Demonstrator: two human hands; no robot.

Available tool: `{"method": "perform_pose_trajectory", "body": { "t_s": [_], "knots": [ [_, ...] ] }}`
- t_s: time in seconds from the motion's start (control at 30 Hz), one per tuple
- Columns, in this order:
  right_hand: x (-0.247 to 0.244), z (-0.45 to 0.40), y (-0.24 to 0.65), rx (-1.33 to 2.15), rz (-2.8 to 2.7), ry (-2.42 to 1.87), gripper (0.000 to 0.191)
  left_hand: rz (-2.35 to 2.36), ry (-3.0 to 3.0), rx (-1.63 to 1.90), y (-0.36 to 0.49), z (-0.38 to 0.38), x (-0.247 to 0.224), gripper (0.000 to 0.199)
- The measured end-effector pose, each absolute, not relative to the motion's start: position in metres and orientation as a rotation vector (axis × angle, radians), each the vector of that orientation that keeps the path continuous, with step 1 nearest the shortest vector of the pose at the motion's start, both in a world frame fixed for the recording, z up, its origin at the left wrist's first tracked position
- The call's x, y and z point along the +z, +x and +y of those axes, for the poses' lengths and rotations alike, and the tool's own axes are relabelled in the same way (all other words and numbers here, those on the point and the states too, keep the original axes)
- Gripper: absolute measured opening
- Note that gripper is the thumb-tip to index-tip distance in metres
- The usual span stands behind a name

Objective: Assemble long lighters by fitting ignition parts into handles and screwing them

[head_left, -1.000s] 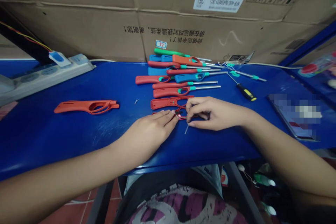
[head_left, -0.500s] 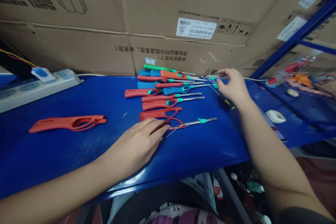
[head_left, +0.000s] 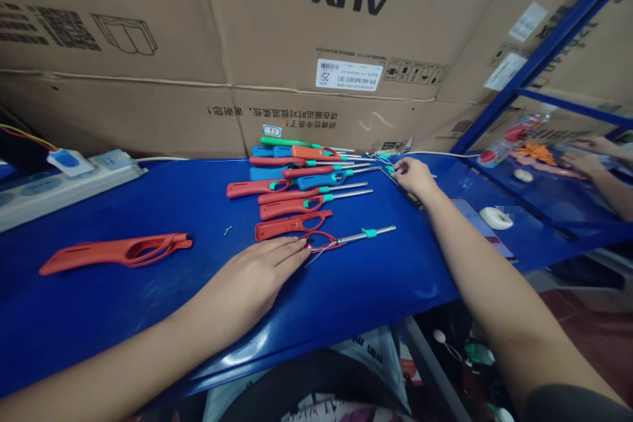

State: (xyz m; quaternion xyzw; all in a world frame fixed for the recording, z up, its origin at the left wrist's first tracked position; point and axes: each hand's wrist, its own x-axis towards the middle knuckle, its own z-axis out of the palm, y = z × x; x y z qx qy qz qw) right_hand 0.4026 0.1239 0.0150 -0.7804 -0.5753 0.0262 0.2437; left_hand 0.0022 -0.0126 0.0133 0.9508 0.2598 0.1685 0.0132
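The left hand [head_left: 252, 277] rests on the opened lighter [head_left: 351, 238], grip hidden; worktop [head_left: 366, 283] stretches between lighter and front edge. Beyond the lighter, rightward, the right hand [head_left: 414, 178] is at green parts [head_left: 390, 170], fingers narrowed, hold unclear.

Shell half [head_left: 275, 229] red, tube [head_left: 352, 238] silver, collar [head_left: 368, 233] teal; tbl [head_left: 346, 290] dk blue; carton [head_left: 277, 33] brn w/ blk print.
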Motion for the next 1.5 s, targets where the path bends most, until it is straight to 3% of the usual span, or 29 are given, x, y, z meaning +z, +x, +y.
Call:
{"method": "perform_pose_trajectory", "body": {
  "t_s": [0.13,0.27,0.5,0.67,0.83,1.33,1.5],
  "knots": [
    [0.03,0.116,0.396,0.081,-1.554,-2.061,0.004,0.796,2.934,0.515,-0.003,-0.011,0.012,0.057],
    [0.059,0.096,0.369,0.138,-1.645,-1.876,0.01,0.832,2.88,0.537,-0.003,-0.011,0.014,0.05],
    [0.08,0.041,0.292,0.816,-2.581,-1.132,0.005,0.939,2.716,0.588,0.004,-0.01,0.018,0.028],
    [0.064,0.038,0.283,0.847,-2.595,-1.082,0.007,0.963,2.643,0.571,0.004,-0.007,0.018,0.023],
    [0.048,0.048,0.296,0.757,-2.58,-1.145,0.026,0.975,2.58,0.606,0.003,-0.007,0.016,0.025],
    [0.032,0.031,0.266,0.747,-2.601,-0.811,0.005,0.985,2.548,0.675,0.007,-0.002,0.016,0.019],
    [0.033,0.031,0.267,0.75,-2.585,-0.748,0.01,1.006,2.56,0.624,0.006,-0.002,0.018,0.02]
  ]
}}
